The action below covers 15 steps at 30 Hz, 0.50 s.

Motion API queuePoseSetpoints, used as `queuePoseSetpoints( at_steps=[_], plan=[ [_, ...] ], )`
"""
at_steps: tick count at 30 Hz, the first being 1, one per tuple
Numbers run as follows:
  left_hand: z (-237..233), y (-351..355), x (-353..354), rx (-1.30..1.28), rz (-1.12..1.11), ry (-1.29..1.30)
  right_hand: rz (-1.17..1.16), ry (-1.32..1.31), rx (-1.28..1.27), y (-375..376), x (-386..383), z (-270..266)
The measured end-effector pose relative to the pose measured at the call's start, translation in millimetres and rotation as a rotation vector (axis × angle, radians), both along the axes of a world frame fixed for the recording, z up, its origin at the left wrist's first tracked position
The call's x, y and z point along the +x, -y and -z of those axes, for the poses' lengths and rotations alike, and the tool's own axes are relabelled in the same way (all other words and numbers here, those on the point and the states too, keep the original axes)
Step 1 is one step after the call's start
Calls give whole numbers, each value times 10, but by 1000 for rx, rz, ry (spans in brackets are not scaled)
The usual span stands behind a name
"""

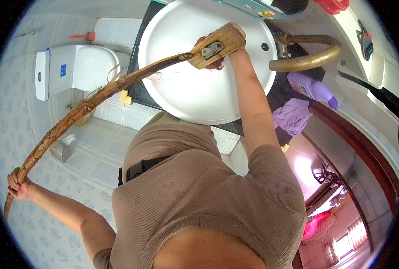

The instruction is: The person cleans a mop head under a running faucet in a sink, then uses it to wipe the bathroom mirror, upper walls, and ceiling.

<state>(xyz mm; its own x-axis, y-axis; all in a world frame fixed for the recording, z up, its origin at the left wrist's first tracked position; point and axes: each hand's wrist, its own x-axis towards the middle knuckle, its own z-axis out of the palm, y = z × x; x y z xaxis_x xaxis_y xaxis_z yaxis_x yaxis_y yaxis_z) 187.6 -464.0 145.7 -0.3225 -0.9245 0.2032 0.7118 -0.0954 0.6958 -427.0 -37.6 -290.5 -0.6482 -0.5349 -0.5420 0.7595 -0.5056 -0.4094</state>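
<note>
A long wooden-handled mop (85, 107) slants across the view, its bark-covered pole curving from the far left up to the white basin (186, 98). Its flat wooden head (228, 38) carries a metal fitting, and reddish-brown strands (216, 66) stick out beneath, over the basin. My left hand (19, 184) is wrapped round the lower pole near its far end. At the other end my right hand (239, 30) grips the outer end of the wooden head; most of its fingers are hidden behind the wood.
A brass-coloured faucet (309, 62) curves over the basin's right rim. Beside it, a purple bottle (312, 87) and a lilac cloth (293, 116) lie on the dark counter. A white toilet (94, 67) stands at left, with a small bin (60, 151) below it. A doorway opens at lower right.
</note>
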Motion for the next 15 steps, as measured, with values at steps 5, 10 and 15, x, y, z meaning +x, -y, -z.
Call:
queuePoseSetpoints(
  at_steps=[5,10,15],
  plan=[
    [-60,1,-19,40,137,-40,-66,54,-124,-15,-13,7],
    [-438,-601,-626,12,53,-178,-94,-51,5,33,-77,415],
    [-359,-1306,-1082,-822,-313,218,-11,216,-151,-232,272,-260]
  ],
)
